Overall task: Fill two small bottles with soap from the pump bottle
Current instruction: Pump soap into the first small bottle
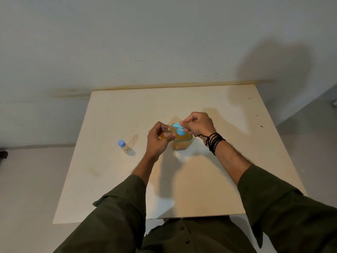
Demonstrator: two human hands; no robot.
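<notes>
One small bottle [165, 134] half-hidden in left hand [156, 141] grip; neck unclear

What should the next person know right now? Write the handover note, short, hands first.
Left hand: grips a small bottle, tilted, its mouth at the pump spout; amber soap shows inside it.
Right hand: fingers curled on the blue pump head of the pump bottle, which stands mid-table.
Second small bottle: capped, upright, left of the hands, looks nearly clear.
Done: first bottle partly filled, level unclear.
Left: finish it, cap it, fill the second.
</notes>
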